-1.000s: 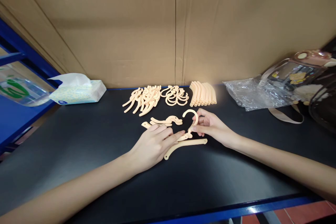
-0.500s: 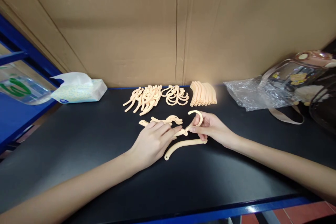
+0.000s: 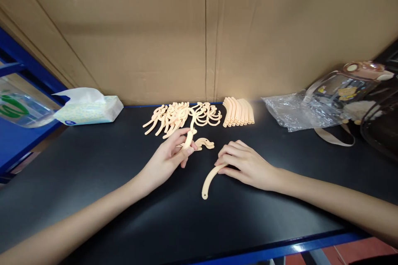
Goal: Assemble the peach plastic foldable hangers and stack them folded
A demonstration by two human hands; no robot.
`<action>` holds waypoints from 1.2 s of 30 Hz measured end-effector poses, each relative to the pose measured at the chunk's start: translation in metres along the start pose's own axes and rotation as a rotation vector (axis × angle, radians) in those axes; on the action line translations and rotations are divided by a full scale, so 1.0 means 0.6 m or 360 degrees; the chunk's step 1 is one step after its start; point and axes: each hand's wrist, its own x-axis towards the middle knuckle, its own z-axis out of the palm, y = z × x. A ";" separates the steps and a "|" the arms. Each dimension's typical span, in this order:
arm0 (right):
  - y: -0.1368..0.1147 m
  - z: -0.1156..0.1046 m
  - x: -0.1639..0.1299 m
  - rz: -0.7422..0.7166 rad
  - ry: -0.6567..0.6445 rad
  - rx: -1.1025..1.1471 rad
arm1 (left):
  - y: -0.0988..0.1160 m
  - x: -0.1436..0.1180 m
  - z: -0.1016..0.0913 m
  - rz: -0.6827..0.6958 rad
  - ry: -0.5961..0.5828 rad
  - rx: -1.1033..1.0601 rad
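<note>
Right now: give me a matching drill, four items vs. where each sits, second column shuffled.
Things:
1. tissue pack
2. clear plastic bag
3. curved arm piece
4. stack of curved strips

Places:
A. on the black table, under the right hand fingertips
B. far left, by the blue frame
C. back row, just right of the hook pile
D. right side, in front of the transparent bottle

Pairs: 1-B, 2-D, 3-A, 4-C
</note>
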 end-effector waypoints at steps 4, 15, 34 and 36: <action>0.004 0.004 0.000 -0.0013 0.0121 -0.0011 | 0.008 0.005 -0.005 -0.0170 0.0009 -0.0278; 0.022 -0.005 -0.005 0.0175 0.0235 0.0048 | 0.015 -0.001 0.002 -0.0318 -0.0033 -0.0438; 0.019 0.005 -0.008 -0.0021 0.0254 -0.0362 | 0.010 -0.002 0.003 -0.0560 -0.0343 -0.0452; 0.018 0.005 -0.008 -0.0042 0.0264 -0.0415 | 0.009 0.000 -0.002 -0.0567 -0.0376 -0.0468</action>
